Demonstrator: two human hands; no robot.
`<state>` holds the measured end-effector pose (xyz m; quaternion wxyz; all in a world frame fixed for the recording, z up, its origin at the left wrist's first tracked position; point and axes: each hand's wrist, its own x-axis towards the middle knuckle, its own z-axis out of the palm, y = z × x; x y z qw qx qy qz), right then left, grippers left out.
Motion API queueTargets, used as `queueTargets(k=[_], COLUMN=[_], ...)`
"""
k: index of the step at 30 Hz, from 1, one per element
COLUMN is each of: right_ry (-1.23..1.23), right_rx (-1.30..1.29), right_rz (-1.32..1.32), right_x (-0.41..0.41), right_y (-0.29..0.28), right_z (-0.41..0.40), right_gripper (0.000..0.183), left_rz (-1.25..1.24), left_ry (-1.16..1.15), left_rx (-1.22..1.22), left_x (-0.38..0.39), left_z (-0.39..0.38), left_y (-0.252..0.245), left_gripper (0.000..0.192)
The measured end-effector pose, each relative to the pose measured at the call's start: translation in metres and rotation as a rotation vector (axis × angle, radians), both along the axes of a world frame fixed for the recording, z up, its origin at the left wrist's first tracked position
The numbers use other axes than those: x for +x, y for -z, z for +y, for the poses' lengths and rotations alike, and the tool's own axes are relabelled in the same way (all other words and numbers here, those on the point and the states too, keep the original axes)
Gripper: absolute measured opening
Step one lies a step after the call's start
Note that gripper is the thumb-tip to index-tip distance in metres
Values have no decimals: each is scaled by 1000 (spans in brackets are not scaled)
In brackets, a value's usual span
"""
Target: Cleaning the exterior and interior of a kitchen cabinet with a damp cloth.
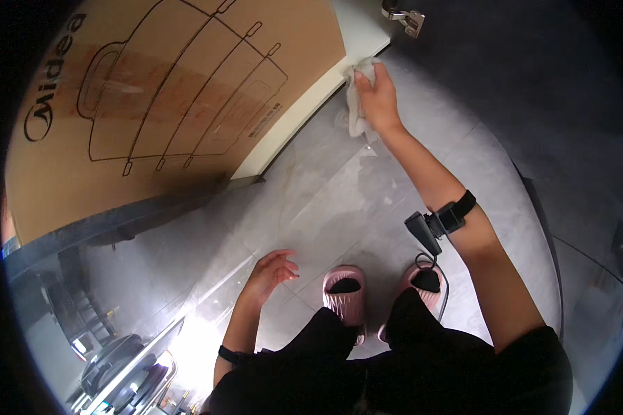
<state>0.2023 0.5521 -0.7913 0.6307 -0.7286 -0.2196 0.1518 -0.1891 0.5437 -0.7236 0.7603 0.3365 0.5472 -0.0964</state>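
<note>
My right hand [379, 101] is closed around a crumpled pale cloth [356, 106], its fingers pressing it near the corner of a white cabinet board [296, 111]. Part of the cloth hangs below the board's edge, over the grey tiled floor [322, 207]. Just behind the board stands a large cardboard box [187, 93] with the Midea name and a line drawing of an appliance. Lower down, my left hand [273, 272] hovers with bent, parted fingers and holds nothing. It is nearest to the pink slippers [345, 306] on my feet.
A metal cabinet hinge [412, 22] juts out at the top, beside a dark panel [498, 93] on the right. Dark cookware [119, 368] sits on a rack at lower left. A black device [425, 228] with a cable is strapped to my right forearm.
</note>
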Motion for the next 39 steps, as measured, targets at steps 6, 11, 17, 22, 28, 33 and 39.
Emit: queueTargets(k=[6, 11, 17, 22, 28, 33, 39], right_ry=[-473, -732, -769, -746, -1027, -1045, -763], right_rx=[-153, -8, -14, -116, -245, -219, -89], right_rz=[351, 1039, 1223, 1397, 962, 519, 749], right_x=[-64, -80, -97, -104, -103, -110, -105], right_y=[-1, -43, -59, -53, -49, -56, -38], right_z=[-22, -56, -84, -96, -105, -93, -92], right_gripper=[27, 38, 49, 54, 72, 60, 27], left_rz=[-129, -197, -326, -359, -151, -273, -245], left_ry=[117, 182, 170, 165, 170, 101, 147], left_rx=[274, 492, 632, 868, 800, 714, 590], left_x=[59, 102, 125, 124, 125, 128, 123], left_z=[24, 30, 16, 18, 28, 21, 28], left_y=[-5, -20, -18, -10, -13, 0, -14], left_gripper=[35, 44, 43, 25, 20, 20, 20])
